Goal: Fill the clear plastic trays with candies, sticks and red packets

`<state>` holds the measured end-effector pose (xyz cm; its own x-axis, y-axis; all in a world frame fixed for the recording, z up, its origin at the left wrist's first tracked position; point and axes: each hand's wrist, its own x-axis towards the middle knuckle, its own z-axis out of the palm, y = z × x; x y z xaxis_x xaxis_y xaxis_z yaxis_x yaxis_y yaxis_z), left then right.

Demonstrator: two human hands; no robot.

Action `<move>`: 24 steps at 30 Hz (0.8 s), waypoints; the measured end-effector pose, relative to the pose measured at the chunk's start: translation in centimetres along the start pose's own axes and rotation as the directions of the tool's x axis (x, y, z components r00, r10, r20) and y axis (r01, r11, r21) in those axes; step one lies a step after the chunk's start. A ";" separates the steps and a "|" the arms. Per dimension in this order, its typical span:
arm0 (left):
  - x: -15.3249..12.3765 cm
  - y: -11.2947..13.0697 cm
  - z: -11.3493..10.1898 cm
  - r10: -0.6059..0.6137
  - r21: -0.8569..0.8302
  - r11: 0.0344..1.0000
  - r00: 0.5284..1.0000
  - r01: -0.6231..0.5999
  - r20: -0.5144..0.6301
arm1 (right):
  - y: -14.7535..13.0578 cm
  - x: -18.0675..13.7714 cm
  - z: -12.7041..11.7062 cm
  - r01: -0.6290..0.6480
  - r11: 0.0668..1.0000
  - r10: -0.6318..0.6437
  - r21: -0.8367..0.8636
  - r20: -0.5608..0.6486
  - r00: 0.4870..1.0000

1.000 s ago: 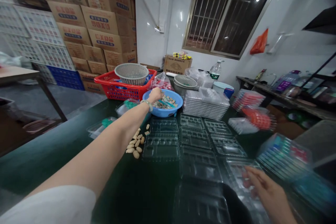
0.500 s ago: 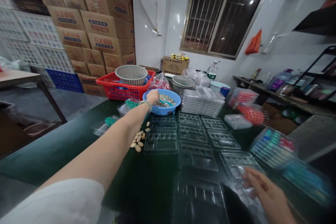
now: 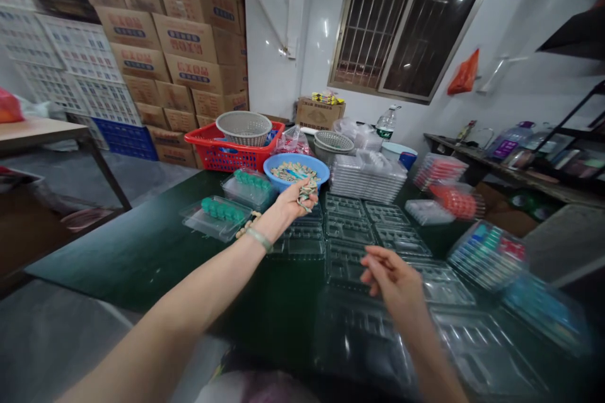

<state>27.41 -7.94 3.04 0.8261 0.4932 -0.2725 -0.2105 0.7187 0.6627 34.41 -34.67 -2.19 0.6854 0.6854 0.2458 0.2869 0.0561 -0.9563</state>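
- Your left hand (image 3: 290, 201) was palm up with its fingers curled around a handful of small pale and greenish pieces (image 3: 308, 194), so its grip was full.
- That handful was at the near side of a blue plastic basin (image 3: 278, 185); whether your hand touched the basin, you could not tell from this angle.
- More of the same pieces lay inside the basin, with a light-blue item (image 3: 299, 174) among them.
- A pale bracelet (image 3: 259, 239) circled your left wrist.
- Your right hand (image 3: 391, 272) was above the clear compartment trays (image 3: 348, 225), its fingers bent and set fairly narrow; blur hid whether it held anything.
- Those trays lay side by side in rows on the green tabletop (image 3: 118, 261), and a stack of clear plastic trays (image 3: 366, 181) stood just right of the basin.
- To the left of the basin, two clear containers (image 3: 193, 221) carried teal items (image 3: 222, 210), near some tan oval pieces (image 3: 242, 230) partly hidden by your forearm.
- Behind them sat a red plastic basket (image 3: 227, 158) with a grey colander (image 3: 243, 130) in it.
- At your far right was a blurred stack of filled trays (image 3: 486, 255).
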 end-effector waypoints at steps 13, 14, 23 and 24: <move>-7.8 -6.1 -4.0 -0.185 -0.014 0.982 0.978 0.188 0.098 | -2.0 5.3 8.2 0.239 0.940 -0.199 -0.245 0.179 0.964; -7.7 -6.1 -4.1 -0.145 -0.004 0.989 0.987 0.146 0.073 | -1.9 5.6 8.6 0.210 0.947 -0.162 -0.242 0.206 0.965; -6.7 -5.9 -6.0 0.177 0.106 0.980 0.977 -0.165 -0.116 | -0.8 8.2 12.3 -0.078 0.993 0.106 -0.093 0.358 0.928; -6.6 -5.9 -6.2 0.185 0.119 0.978 0.975 -0.171 -0.119 | -0.8 8.5 12.5 -0.147 0.987 0.161 -0.065 0.369 0.915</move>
<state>19.95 -12.37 -3.37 0.7045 0.6725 -0.2266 -0.2849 0.5604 0.7777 31.65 -19.80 -1.35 0.4263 0.9045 0.0130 0.2263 -0.0928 -0.9696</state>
